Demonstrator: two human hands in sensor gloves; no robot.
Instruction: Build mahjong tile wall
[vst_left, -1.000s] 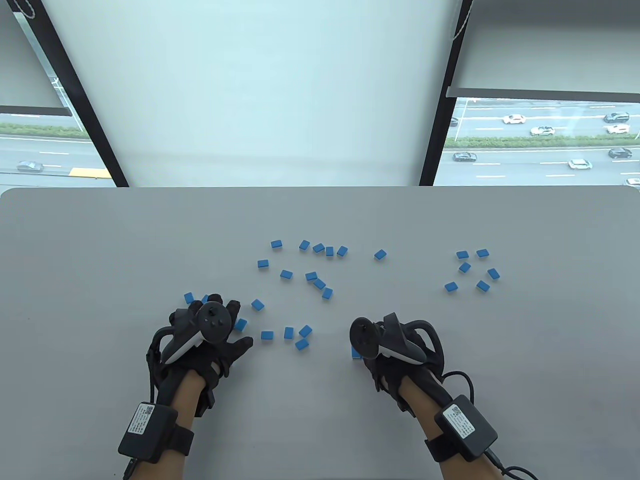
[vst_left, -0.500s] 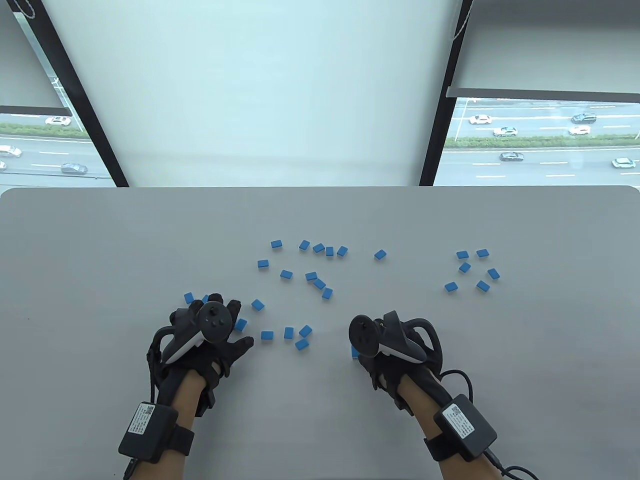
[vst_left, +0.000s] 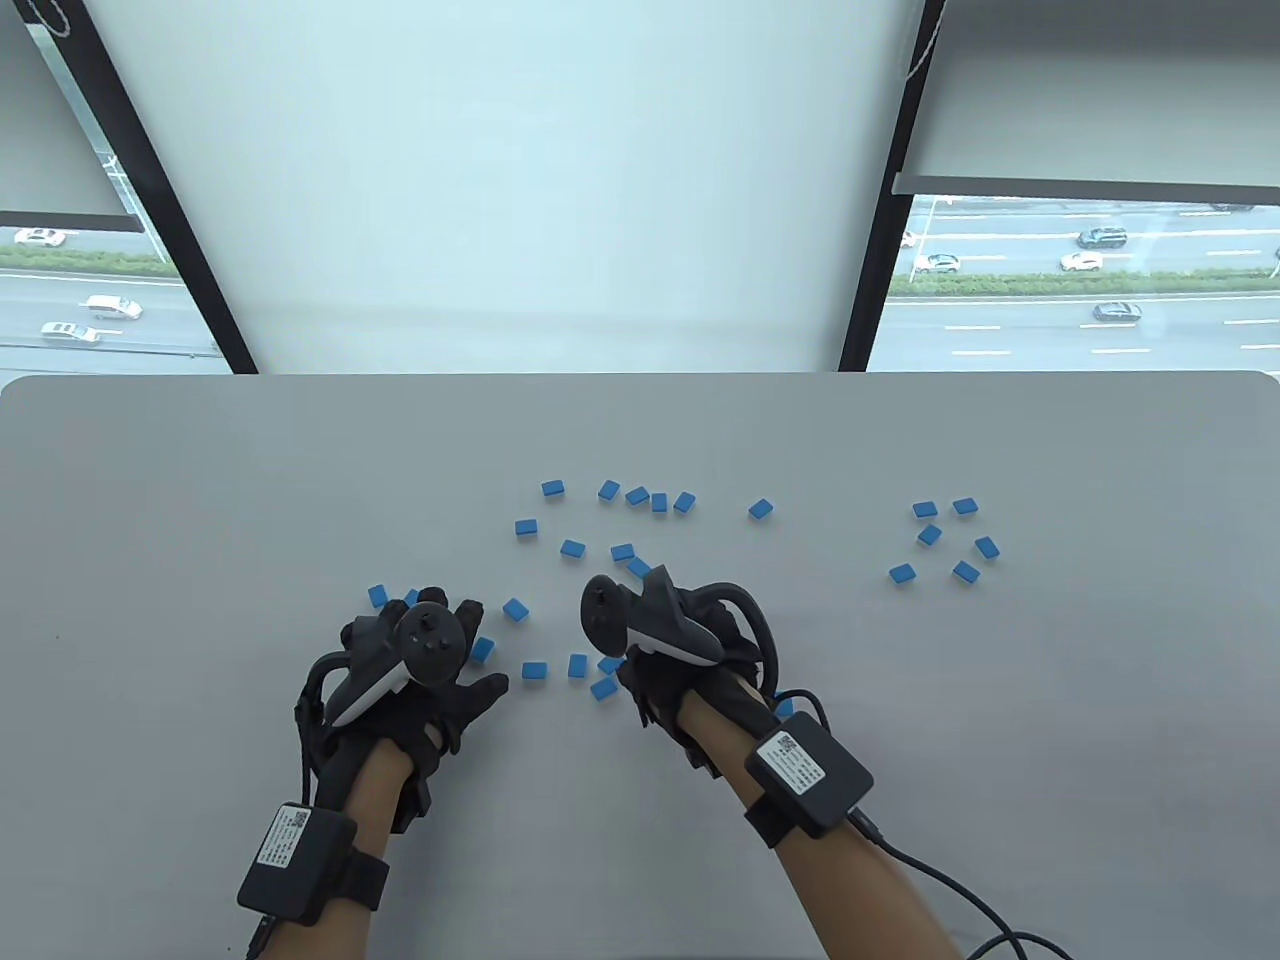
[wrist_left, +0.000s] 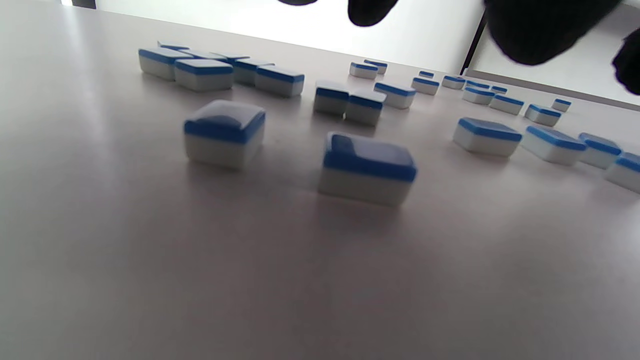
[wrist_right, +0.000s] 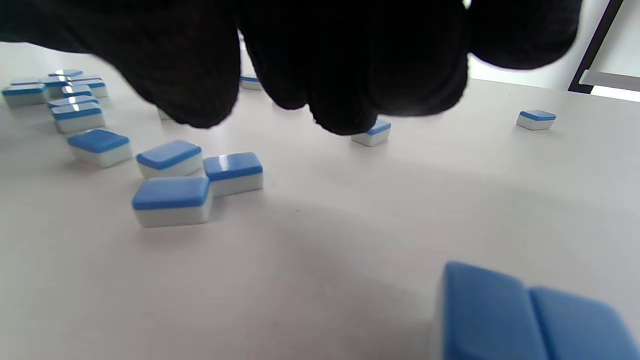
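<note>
Small mahjong tiles, blue on top and white below, lie scattered face down on the grey table (vst_left: 200, 480). My left hand (vst_left: 465, 640) rests flat with fingers spread among the tiles at the left; its fingertips (wrist_left: 540, 25) hang over loose tiles (wrist_left: 369, 167). My right hand (vst_left: 640, 650) hovers at the middle cluster, just right of one tile (vst_left: 603, 688). Its fingers (wrist_right: 340, 65) hang loosely curled above the table and hold nothing. Two tiles (wrist_right: 530, 315) sit side by side behind that hand, mostly hidden by the wrist in the table view (vst_left: 785, 707).
A separate group of several tiles (vst_left: 940, 535) lies at the right, one lone tile (vst_left: 761, 509) sits mid-table, and more spread across the centre (vst_left: 640, 497). A cable (vst_left: 960, 890) trails from the right wrist unit. Windows stand beyond the far table edge.
My right hand has moved left and forward from the pair of tiles to the middle cluster, leaving those two on the table. My left hand has stayed put.
</note>
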